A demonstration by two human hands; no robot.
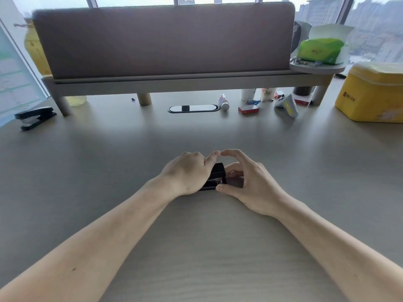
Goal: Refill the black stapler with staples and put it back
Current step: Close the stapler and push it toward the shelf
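Two bare forearms are seen, entering from the seven and five o'clock corners. No sleeves are shown within the view. The left hand (187,172) and right hand (250,182) are uncovered. A small dark mark is seen on the left forearm.

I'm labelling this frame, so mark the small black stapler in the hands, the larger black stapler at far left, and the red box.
small black stapler (218,174), head view, on its black top.
larger black stapler (36,117), head view, mid-body.
red box (248,109), head view, its top face.
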